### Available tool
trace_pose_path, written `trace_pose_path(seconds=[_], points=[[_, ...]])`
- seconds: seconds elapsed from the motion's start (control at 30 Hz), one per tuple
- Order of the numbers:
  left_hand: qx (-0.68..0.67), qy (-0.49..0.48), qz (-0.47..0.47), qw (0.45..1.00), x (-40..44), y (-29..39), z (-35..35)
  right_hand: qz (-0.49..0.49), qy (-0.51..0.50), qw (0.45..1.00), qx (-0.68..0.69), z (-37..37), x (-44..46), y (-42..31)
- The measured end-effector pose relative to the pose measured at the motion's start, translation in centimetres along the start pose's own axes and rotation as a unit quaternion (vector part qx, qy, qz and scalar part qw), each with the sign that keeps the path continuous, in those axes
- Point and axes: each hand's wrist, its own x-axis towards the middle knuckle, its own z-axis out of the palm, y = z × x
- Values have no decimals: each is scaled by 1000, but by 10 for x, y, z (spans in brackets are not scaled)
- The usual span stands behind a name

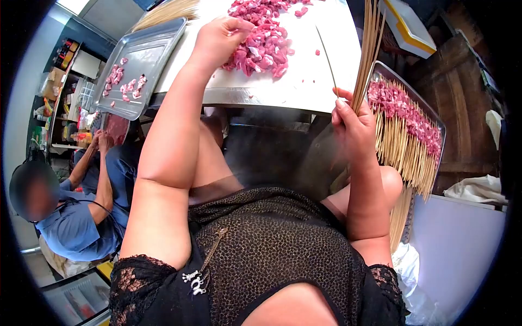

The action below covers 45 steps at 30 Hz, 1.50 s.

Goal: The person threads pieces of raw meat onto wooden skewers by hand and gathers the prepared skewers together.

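On the left, my left hand (220, 43) is at the edge of a pile of cut raw meat (263, 46) on a white board (304, 84). Its thumb and fingers are pinched together; what they hold, if anything, blends into the meat. My right hand (353, 122) grips a bundle of bamboo skewers (368, 54) near the board's right front corner. One single skewer (327, 57) stands apart from the bundle, between thumb and forefinger, with no meat on it.
At right, a metal tray (443, 130) bears rows of skewered meat (405, 111). A second tray (163, 49) at left carries several meat pieces (130, 87). More skewers (166, 15) lie behind it. A person in blue (81, 228) sits at left. A white-and-yellow box (410, 30) stands back right.
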Motion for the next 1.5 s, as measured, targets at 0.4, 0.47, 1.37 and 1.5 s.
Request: trace_pose_path(seconds=[0.4, 0.47, 1.37, 1.5], points=[[338, -304, -41, 890, -26, 68, 36, 26, -5, 999, -23, 11, 0, -3], [269, -304, -90, 909, -25, 70, 29, 30, -12, 999, -21, 9, 1, -1], [-590, -29, -307, 747, -14, 63, 25, 24, -27, 998, -56, 26, -1, 14], [-590, -27, -298, 750, -14, 61, 25, 21, -23, 996, -86, 24, -1, 12]])
